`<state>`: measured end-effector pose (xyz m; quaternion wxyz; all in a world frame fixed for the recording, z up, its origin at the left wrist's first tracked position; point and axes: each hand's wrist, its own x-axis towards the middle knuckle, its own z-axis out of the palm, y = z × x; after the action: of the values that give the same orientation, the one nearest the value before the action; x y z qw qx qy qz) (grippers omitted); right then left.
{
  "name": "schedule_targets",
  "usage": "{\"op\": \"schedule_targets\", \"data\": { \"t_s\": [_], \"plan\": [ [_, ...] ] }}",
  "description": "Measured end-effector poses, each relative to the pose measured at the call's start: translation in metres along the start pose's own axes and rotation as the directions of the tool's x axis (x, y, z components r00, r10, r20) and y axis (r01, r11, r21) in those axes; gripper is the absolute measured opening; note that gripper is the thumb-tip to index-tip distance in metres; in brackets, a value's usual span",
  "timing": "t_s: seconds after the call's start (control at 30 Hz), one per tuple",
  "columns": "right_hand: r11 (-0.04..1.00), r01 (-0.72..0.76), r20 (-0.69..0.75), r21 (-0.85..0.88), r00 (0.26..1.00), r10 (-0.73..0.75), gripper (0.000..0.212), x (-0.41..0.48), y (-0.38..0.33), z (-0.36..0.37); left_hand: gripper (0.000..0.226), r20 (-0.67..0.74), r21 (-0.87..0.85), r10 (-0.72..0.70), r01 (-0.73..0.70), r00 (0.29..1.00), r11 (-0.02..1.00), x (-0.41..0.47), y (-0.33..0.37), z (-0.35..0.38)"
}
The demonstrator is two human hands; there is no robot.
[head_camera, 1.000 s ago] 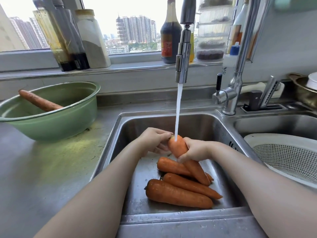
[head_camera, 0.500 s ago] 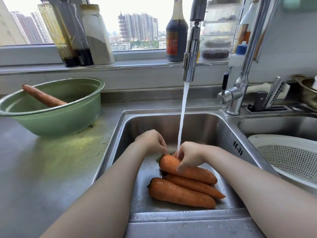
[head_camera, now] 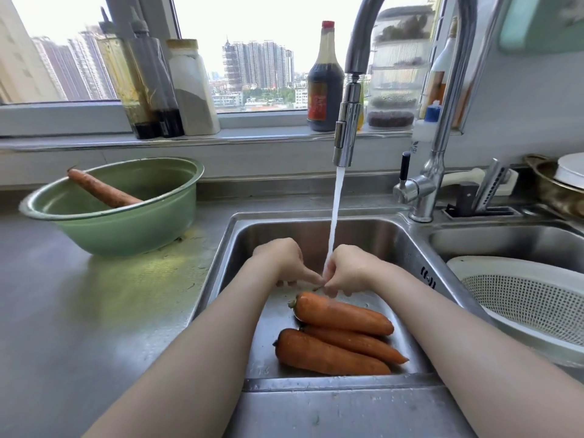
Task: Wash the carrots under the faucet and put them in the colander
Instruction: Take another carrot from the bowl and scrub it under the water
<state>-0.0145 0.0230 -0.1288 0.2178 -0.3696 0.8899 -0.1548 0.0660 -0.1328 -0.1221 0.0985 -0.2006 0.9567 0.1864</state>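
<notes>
Three orange carrots lie stacked in the left sink (head_camera: pixel 396 248): a top carrot (head_camera: pixel 344 314), a middle carrot (head_camera: pixel 363 343) and a front carrot (head_camera: pixel 328 355). Just behind them my left hand (head_camera: pixel 281 260) and my right hand (head_camera: pixel 347 267) meet fingertip to fingertip, fingers curled, under the water stream (head_camera: pixel 335 216) from the faucet head (head_camera: pixel 346 131). Neither hand holds a carrot. The white colander (head_camera: pixel 531 298) sits in the right sink basin. One more, duller carrot (head_camera: pixel 101 189) leans in the green bowl (head_camera: pixel 126 230) on the left counter.
Bottles and jars line the window sill behind the sink. The faucet base and lever (head_camera: pixel 420 188) stand between the two basins, with a knife holder (head_camera: pixel 480 197) and a metal pot (head_camera: pixel 556 188) to the right. Steel counter (head_camera: pixel 79 311) extends to the left.
The carrot I held upright under the stream has been laid down on the pile. Both hands let go of it and came together under the water.
</notes>
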Motion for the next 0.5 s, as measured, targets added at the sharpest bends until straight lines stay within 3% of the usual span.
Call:
{"op": "schedule_targets", "data": {
  "t_s": [0.07,0.17,0.3,0.37,0.5],
  "plan": [
    [0.998,0.007,0.003,0.062,1.0,-0.007,0.009,-0.002,-0.001,-0.002,0.037,0.098,0.004,0.007,-0.008,0.995,1.0,-0.005,0.005,-0.003],
    [1.0,-0.012,0.141,0.02,0.99,0.009,0.011,-0.011,-0.007,-0.008,0.036,0.231,0.044,0.066,-0.078,0.971,0.996,-0.012,0.01,-0.012],
    [0.998,-0.022,0.322,-0.054,0.946,0.039,0.019,-0.023,-0.031,-0.021,0.029,0.174,0.016,0.13,-0.135,0.976,0.991,-0.026,0.007,-0.036],
    [0.998,0.013,0.296,-0.061,0.955,0.006,0.023,-0.029,-0.048,-0.033,0.018,0.113,0.015,0.152,-0.155,0.982,0.988,-0.036,0.003,-0.05],
    [0.996,0.088,0.053,-0.034,0.995,-0.086,0.017,-0.033,-0.091,-0.063,0.017,-0.037,-0.003,0.175,-0.175,0.984,0.985,-0.062,-0.008,-0.089]
  ]
}}
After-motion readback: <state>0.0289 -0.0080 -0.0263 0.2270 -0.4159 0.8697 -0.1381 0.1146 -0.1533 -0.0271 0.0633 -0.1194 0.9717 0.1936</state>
